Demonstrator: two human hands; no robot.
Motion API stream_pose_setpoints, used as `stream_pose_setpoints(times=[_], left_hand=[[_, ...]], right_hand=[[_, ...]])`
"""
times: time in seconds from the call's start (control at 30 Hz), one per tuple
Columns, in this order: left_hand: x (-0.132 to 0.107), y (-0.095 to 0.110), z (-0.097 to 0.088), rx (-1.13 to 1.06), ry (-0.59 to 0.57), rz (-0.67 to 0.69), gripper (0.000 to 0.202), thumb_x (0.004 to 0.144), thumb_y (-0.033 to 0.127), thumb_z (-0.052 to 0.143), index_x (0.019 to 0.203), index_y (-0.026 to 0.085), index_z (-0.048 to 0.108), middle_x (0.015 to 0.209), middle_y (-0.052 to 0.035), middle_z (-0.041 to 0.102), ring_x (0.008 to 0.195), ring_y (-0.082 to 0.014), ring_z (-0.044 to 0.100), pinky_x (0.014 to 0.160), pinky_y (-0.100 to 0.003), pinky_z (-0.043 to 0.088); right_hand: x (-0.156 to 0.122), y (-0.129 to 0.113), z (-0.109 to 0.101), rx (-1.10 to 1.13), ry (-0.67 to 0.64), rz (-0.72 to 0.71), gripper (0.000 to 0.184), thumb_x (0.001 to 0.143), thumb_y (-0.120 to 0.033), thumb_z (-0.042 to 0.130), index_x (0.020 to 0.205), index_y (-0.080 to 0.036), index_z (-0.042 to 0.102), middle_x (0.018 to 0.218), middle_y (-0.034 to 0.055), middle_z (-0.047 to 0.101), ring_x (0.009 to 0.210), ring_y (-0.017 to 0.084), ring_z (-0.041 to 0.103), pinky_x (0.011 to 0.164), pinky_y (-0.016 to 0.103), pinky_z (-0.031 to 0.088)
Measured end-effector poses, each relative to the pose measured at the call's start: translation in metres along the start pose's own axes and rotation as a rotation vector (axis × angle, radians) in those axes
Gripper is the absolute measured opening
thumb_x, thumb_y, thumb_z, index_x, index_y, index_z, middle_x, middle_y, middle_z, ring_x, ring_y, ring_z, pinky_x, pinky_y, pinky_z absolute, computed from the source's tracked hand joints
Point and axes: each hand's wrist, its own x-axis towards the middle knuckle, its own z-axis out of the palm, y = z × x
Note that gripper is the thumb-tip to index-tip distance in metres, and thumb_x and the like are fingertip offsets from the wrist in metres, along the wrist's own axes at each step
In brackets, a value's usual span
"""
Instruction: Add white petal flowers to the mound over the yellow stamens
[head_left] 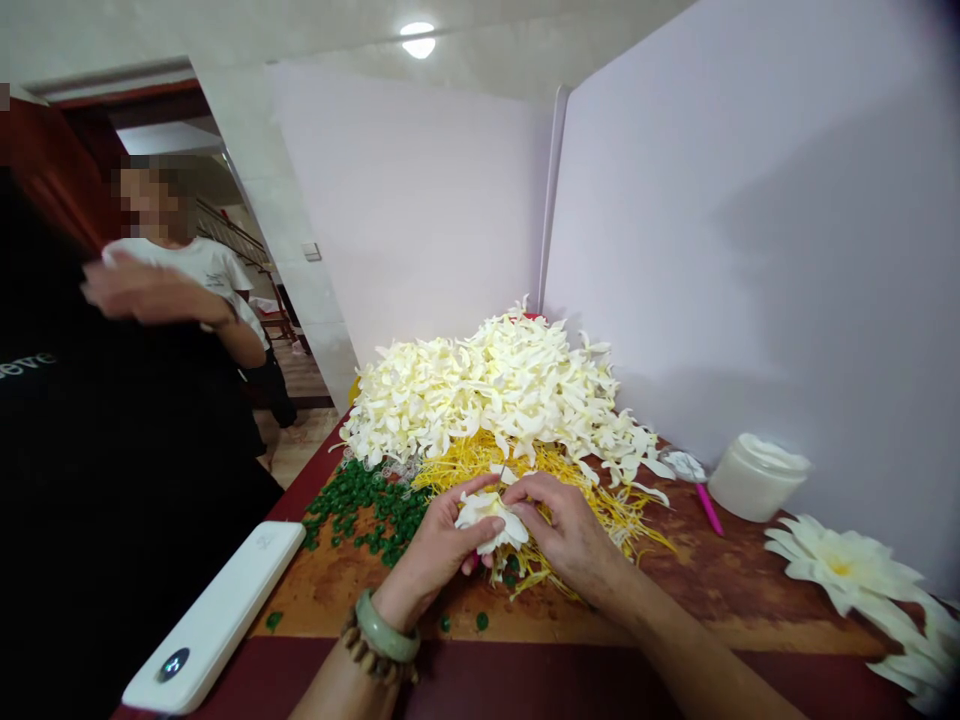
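My left hand [437, 548], wearing a pale green jade bangle [387, 626] and a wooden bead bracelet [379, 650], holds a small white petal flower [484, 520] from the left. My right hand [559, 530] pinches the same flower from the right, its fingertips on the upper petals. Behind both hands lies a heap of cream-white petals [487, 390]. Fine yellow strands [480, 465] spread beneath the heap and around my hands. Green beads [367, 510] are scattered to the left of the strands.
A white power bank [214, 615] lies at the near left of the wooden table [712, 590]. To the right are a white jar [757, 478], a pink-handled tool [709, 510] and a large white flower [844, 565]. White panels [750, 200] stand behind. A person in black [112, 450] stands left, with another beyond.
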Motion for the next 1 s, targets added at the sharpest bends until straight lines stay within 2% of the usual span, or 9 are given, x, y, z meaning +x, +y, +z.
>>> stream_pose_setpoints(times=[0.1,0.23,0.4,0.47,0.6,0.7,0.8,0.9,1.0], left_hand=[[0.001,-0.001,0.001,0.007,0.052,-0.01,0.045,0.061,0.034,0.07,0.096,0.011,0.056,0.056,0.0017,0.057,0.039,-0.0058,0.046,0.032,-0.014,0.026],[0.002,-0.002,0.0,0.049,0.057,0.022,0.029,0.062,0.036,0.069,0.072,0.01,0.058,0.051,0.0015,0.055,0.039,-0.0054,0.044,0.033,-0.015,0.027],[0.002,-0.005,-0.002,0.041,0.069,0.035,0.027,0.061,0.035,0.069,0.066,0.011,0.057,0.049,0.0021,0.054,0.038,-0.0047,0.041,0.035,-0.016,0.026],[0.003,-0.004,-0.002,-0.006,0.08,0.042,0.027,0.061,0.034,0.07,0.07,0.011,0.059,0.051,0.0023,0.054,0.04,-0.0047,0.042,0.036,-0.016,0.027],[0.006,0.0,-0.007,-0.197,0.2,0.103,0.027,0.064,0.032,0.068,0.081,0.012,0.059,0.063,0.002,0.057,0.044,-0.0028,0.044,0.038,-0.014,0.028],[0.006,0.004,-0.01,-0.347,0.284,0.094,0.027,0.066,0.031,0.067,0.085,0.015,0.058,0.071,0.0017,0.058,0.055,-0.0053,0.052,0.043,-0.012,0.035],[0.003,0.005,-0.009,-0.446,0.315,0.054,0.026,0.066,0.03,0.068,0.087,0.018,0.058,0.076,0.0016,0.06,0.066,-0.0076,0.056,0.054,-0.014,0.043],[-0.002,0.007,-0.005,-0.484,0.283,0.033,0.024,0.067,0.03,0.066,0.086,0.018,0.059,0.082,0.0005,0.062,0.071,-0.0088,0.056,0.064,-0.019,0.046],[-0.005,0.008,-0.002,-0.466,0.254,0.024,0.026,0.069,0.031,0.064,0.09,0.018,0.058,0.089,-0.0019,0.062,0.075,-0.0102,0.057,0.066,-0.02,0.046]], right_hand=[[0.0,-0.001,0.001,-0.06,0.001,-0.059,0.018,0.079,-0.01,0.044,0.079,-0.018,0.06,0.076,0.0037,0.061,0.075,0.017,0.053,0.07,0.029,0.039],[0.0,-0.003,0.003,-0.161,-0.04,-0.187,0.021,0.079,-0.009,0.04,0.076,-0.018,0.059,0.074,0.0051,0.061,0.073,0.018,0.051,0.069,0.031,0.038],[-0.001,-0.006,0.005,-0.275,-0.059,-0.272,0.021,0.081,-0.01,0.038,0.073,-0.018,0.057,0.073,0.0068,0.06,0.072,0.019,0.049,0.068,0.033,0.038],[-0.001,-0.008,0.003,-0.289,-0.021,-0.241,0.018,0.081,-0.011,0.04,0.077,-0.018,0.056,0.077,0.0068,0.06,0.075,0.019,0.049,0.07,0.033,0.037],[-0.004,-0.013,0.005,-0.268,0.198,-0.084,0.009,0.081,-0.02,0.045,0.085,-0.016,0.052,0.083,0.0084,0.057,0.079,0.021,0.05,0.071,0.033,0.038],[-0.008,-0.016,0.018,-0.176,0.091,0.059,0.015,0.081,-0.027,0.045,0.07,-0.018,0.051,0.065,0.0026,0.054,0.059,0.016,0.049,0.056,0.027,0.037],[-0.011,-0.017,0.036,-0.03,-0.041,0.142,0.013,0.08,-0.028,0.047,0.076,-0.019,0.056,0.061,-0.0005,0.054,0.051,0.012,0.047,0.05,0.024,0.035],[-0.011,-0.016,0.047,0.079,-0.046,0.176,0.012,0.078,-0.024,0.05,0.085,-0.018,0.057,0.063,-0.001,0.055,0.052,0.012,0.047,0.049,0.023,0.036],[-0.01,-0.013,0.051,0.126,-0.023,0.232,0.01,0.076,-0.022,0.051,0.082,-0.017,0.057,0.064,-0.0008,0.055,0.053,0.011,0.047,0.05,0.022,0.037]])
